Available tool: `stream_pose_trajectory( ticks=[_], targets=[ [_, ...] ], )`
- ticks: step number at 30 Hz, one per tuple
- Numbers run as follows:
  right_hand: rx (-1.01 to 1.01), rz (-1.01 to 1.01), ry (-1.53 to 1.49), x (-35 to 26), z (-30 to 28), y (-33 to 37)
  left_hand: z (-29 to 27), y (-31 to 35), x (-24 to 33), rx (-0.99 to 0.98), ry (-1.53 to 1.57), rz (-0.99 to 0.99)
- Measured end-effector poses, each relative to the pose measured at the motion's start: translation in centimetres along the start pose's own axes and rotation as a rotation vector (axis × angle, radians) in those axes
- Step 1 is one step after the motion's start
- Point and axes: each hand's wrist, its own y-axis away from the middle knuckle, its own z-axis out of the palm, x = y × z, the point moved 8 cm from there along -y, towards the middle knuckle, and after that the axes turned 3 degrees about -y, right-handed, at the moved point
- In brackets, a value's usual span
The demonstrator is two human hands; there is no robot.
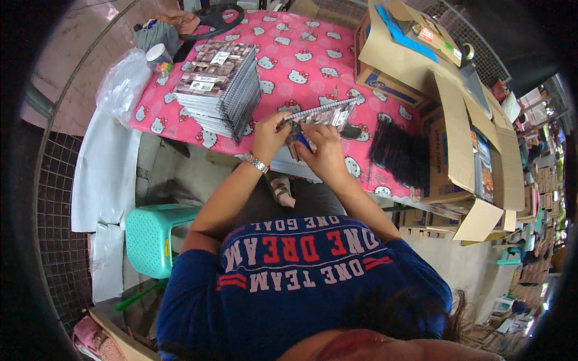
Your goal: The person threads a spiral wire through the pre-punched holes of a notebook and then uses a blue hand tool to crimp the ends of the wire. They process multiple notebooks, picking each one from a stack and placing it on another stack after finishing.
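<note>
A spiral-bound notebook (331, 115) with a brown and white patterned cover lies tilted at the table's near edge, its coil along the far side. My left hand (271, 139) pinches the left end of that coil, fingers closed. My right hand (325, 153) is closed round a blue-handled tool (302, 141) that looks like pliers, its dark metal end by my left fingertips. White pages (295, 165) show below my hands. The tool's jaws are partly hidden by my fingers.
Left of my hands stands a tall stack of similar notebooks (217, 90) on the pink patterned tablecloth (301, 57). Thin black coils (397, 153) lie to the right, beside an open carton (451, 144). A lidded jar (159, 59) is at the far left; a turquoise stool (147, 240) stands below.
</note>
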Motion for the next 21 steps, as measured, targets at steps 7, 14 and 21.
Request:
stream_pose_trajectory(
  ticks=[7, 14, 21],
  targets=[
    [-0.142, 0.685, -1.013, 5.6, 3.1, 3.4, 0.2, -0.2, 2.1, 0.047, -0.103, 0.287],
    [0.066, 0.677, -0.279, 15.3, -1.6, 10.5, -12.8, -8.8, 6.8, 0.352, 0.309, 0.089],
    [-0.162, 0.525, 0.071, 19.7, 0.9, 15.5, -18.9, -18.5, 20.2, 0.352, -0.820, 0.581]
  ],
)
